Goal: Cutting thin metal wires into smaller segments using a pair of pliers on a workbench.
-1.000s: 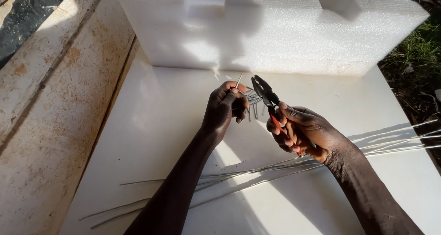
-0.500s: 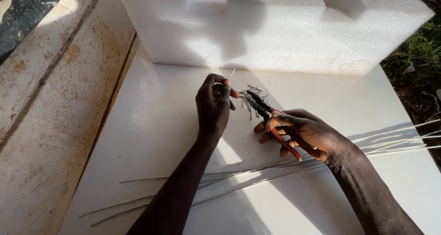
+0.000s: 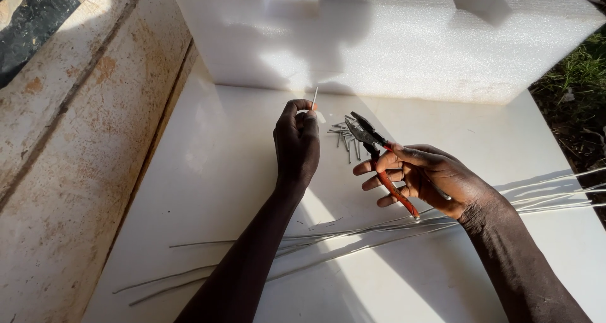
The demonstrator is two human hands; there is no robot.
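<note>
The left hand is closed, thumb and fingertips pinched on a short wire piece that stands upright just in front of the white foam block. The right hand is wrapped around the red handles of the pliers, whose dark nose points toward the foam block above a small heap of cut wire bits on the white counter. Long wires lie across the counter, farther from the foam block than both hands.
</note>
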